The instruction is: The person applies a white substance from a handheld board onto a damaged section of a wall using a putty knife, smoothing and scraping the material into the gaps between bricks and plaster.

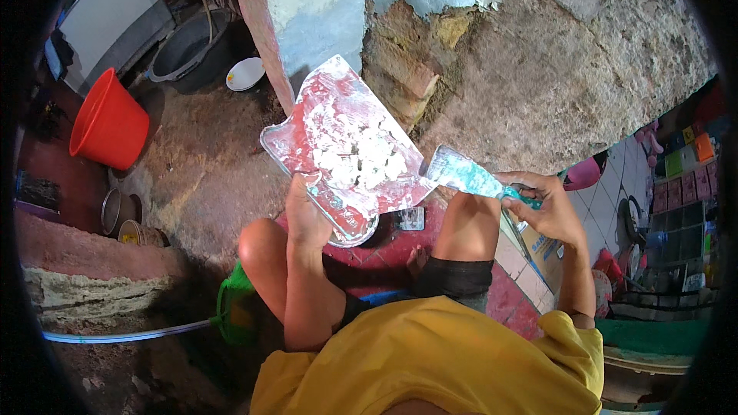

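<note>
My left hand (307,215) is closed on the near left edge of a flat reddish board (286,141), held tilted above my knees. Thick white paste (361,160) lies in lumps and smears over its middle. In my right hand (555,211) is a putty knife (467,174) with a teal handle, its wide blade streaked white. The blade's end is right by the board's right corner; whether they touch I cannot tell. Below the board, a round rim (355,240) shows in part, next to a small grey flat object (411,218).
A wall corner with peeling pale-blue paint (319,8) and exposed brick (400,69) stands ahead, beside rough bare masonry (553,69). At left are a red bucket (110,119), a black tub (196,50) and a green basket (234,307). Cardboard (543,255) lies to the right.
</note>
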Tool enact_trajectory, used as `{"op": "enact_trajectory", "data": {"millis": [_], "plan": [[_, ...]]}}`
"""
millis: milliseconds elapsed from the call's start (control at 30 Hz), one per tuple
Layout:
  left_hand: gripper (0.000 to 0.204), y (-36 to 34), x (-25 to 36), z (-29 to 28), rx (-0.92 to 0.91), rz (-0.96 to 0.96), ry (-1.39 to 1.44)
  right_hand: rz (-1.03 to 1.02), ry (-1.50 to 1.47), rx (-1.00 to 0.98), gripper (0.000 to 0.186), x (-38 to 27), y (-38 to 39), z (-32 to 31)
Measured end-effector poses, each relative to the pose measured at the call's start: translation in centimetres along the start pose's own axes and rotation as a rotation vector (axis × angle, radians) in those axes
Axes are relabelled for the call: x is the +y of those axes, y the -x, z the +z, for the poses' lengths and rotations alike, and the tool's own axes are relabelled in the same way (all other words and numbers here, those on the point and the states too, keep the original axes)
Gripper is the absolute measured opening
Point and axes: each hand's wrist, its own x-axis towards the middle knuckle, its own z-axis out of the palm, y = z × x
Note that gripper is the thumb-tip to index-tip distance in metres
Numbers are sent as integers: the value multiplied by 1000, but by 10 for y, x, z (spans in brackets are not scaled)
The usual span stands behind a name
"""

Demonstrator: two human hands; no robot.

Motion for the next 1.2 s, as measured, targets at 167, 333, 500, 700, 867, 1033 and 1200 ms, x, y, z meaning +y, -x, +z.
{"op": "enact_trajectory", "data": {"millis": [167,333,500,700,867,1033,1200], "plan": [[43,2,-5,9,-91,-38,108,3,40,67,31,4,-3,11],[43,4,-18,0,-87,-121,88,-48,59,124,29,3,-6,19],[44,4,-14,-5,-152,-215,61,-68,93,95,28,-1,-11,16],[39,5,-20,-15,-89,-376,-91,-231,266,13,32,1,-25,4],[33,2,-26,-7,-51,-513,-95,-227,268,-5,34,12,-41,0],[37,-11,-38,-7,51,-400,-83,-263,174,49,39,9,-45,-22],[44,-13,-34,1,11,-349,-14,-79,369,24,33,-46,-48,-69]]}}
